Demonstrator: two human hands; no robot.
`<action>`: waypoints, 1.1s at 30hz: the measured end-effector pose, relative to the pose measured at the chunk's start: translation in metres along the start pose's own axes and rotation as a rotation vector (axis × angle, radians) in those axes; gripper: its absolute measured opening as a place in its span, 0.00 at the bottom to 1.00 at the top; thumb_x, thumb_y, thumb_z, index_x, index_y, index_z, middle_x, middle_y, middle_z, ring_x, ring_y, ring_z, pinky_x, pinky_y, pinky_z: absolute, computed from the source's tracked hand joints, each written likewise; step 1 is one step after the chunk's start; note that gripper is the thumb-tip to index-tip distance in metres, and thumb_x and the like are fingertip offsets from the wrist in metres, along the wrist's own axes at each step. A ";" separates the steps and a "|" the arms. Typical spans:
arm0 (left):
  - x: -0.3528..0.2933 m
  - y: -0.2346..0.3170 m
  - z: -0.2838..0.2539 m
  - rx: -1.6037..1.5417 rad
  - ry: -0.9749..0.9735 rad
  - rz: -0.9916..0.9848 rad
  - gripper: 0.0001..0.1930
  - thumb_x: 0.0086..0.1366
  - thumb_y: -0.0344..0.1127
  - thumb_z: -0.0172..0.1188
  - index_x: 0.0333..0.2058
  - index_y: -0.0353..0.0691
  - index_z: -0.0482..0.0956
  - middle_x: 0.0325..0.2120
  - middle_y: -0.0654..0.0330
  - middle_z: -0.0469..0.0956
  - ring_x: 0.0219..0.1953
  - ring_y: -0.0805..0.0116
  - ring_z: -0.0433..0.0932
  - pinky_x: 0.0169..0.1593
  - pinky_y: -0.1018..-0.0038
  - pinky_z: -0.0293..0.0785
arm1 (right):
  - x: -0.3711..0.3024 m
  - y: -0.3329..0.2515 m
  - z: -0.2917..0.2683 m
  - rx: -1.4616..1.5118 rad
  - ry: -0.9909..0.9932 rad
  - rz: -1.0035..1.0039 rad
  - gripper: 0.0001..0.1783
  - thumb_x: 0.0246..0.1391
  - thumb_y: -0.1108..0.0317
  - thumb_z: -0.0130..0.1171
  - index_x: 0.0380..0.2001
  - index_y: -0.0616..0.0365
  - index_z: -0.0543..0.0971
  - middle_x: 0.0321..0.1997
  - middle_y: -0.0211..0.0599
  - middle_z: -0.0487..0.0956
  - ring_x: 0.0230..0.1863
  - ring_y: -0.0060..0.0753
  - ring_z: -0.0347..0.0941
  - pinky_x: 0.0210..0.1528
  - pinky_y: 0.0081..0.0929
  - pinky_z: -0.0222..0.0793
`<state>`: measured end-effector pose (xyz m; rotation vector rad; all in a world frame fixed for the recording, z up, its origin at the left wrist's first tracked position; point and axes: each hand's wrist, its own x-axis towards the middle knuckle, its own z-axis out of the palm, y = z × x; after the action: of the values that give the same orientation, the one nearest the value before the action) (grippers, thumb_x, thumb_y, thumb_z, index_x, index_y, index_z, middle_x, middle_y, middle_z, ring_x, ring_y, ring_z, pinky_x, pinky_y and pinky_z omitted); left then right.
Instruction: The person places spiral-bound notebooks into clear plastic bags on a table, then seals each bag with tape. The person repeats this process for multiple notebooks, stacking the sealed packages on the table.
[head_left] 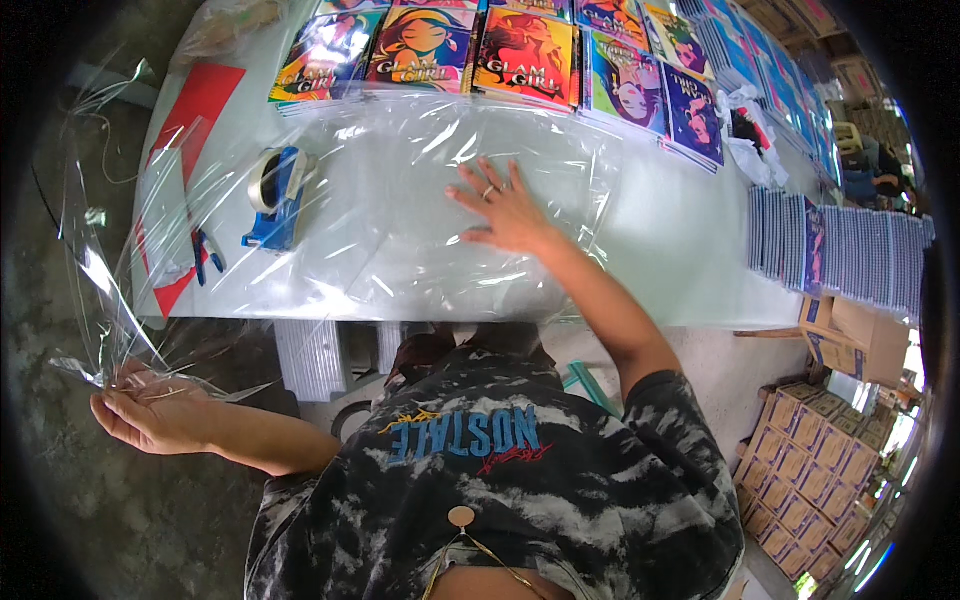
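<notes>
Only the one head view here, looking straight down. The thing in hand is a big clear sheet of thin plastic film, spread across the pale surface and trailing off its left edge down toward the floor.

The right hand lies flat on the film, fingers spread, palm down, not gripping anything, just pinning the sheet near its middle. The left hand is out to the side below the surface edge, palm up and half curled, with the crinkled loose end of the film bunched between its fingers.

My guess on handling: this stuff is super light, floppy and slippery, so it will wrinkle, cling to itself and slide on the smooth top. It probably tears if yanked from one spot. Best held by an edge or corner with a flat palm weighting the rest, pretty much as it is now.

Around it: a blue tape dispenser with a pale roll sits on the film's left part, blue-handled scissors lie just left of that on a red sheet, and a row of colourful illustrated booklets lines the far edge.
</notes>
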<state>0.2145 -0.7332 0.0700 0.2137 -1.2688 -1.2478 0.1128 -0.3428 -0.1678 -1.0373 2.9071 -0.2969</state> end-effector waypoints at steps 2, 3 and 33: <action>-0.007 0.000 0.009 0.025 0.005 -0.010 0.10 0.64 0.27 0.49 0.43 0.32 0.69 0.25 0.49 0.75 0.27 0.64 0.75 0.32 0.74 0.74 | 0.003 0.023 -0.012 -0.022 -0.033 -0.101 0.40 0.52 0.38 0.46 0.65 0.39 0.51 0.71 0.36 0.45 0.70 0.51 0.37 0.64 0.67 0.27; -0.011 0.001 0.015 0.039 0.003 -0.016 0.10 0.64 0.27 0.49 0.43 0.32 0.69 0.25 0.49 0.75 0.27 0.64 0.75 0.32 0.74 0.74 | 0.000 0.018 -0.012 -0.161 0.000 -0.038 0.40 0.52 0.39 0.47 0.65 0.39 0.51 0.71 0.38 0.44 0.70 0.53 0.36 0.63 0.68 0.27; -0.150 0.023 0.112 -0.675 -0.694 -1.108 0.13 0.65 0.38 0.52 0.48 0.49 0.67 0.29 0.69 0.70 0.37 0.74 0.68 0.52 0.59 0.58 | -0.020 -0.057 -0.045 2.302 0.071 0.142 0.54 0.42 0.28 0.51 0.66 0.45 0.48 0.69 0.39 0.49 0.69 0.34 0.42 0.65 0.39 0.38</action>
<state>0.1696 -0.5529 0.0400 -0.0489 -1.2038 -2.8107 0.1597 -0.3660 -0.1133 -0.1634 0.8305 -2.4038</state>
